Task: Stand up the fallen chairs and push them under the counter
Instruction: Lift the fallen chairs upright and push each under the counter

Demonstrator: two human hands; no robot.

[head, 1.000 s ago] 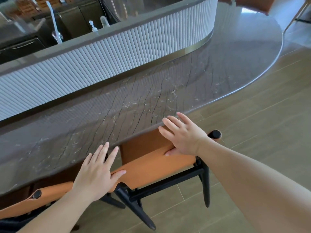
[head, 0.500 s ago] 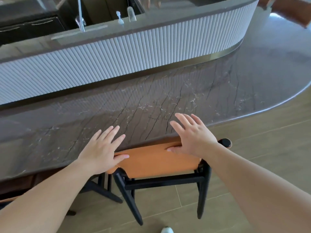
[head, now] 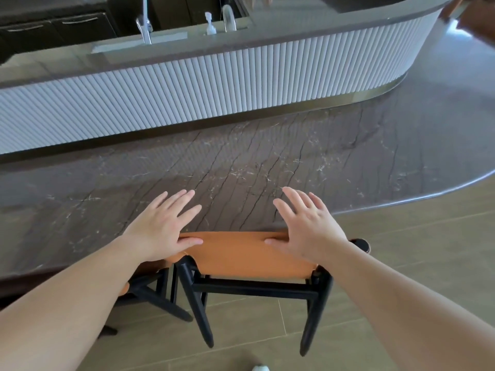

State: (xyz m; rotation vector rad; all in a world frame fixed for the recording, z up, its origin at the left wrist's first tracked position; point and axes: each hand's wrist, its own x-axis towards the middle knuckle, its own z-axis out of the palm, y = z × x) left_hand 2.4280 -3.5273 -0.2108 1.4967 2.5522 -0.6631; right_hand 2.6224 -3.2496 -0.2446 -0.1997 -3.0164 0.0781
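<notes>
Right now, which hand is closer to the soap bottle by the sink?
Left. The left hand sits almost straight below the soap bottle, across the counter. The right hand is farther off to the right. Both press on the chair back.

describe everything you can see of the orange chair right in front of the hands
The orange chair stands upright on the floor, pushed in so its seat is hidden under the dark stone counter. Only its back shows: a smooth orange backrest that looks like leather, stretched over a black frame with a crossbar and splayed rear legs, and a round black post end at its right. The left hand and right hand press its top edge with straight, spread fingers, thumbs lying on the orange.
</notes>
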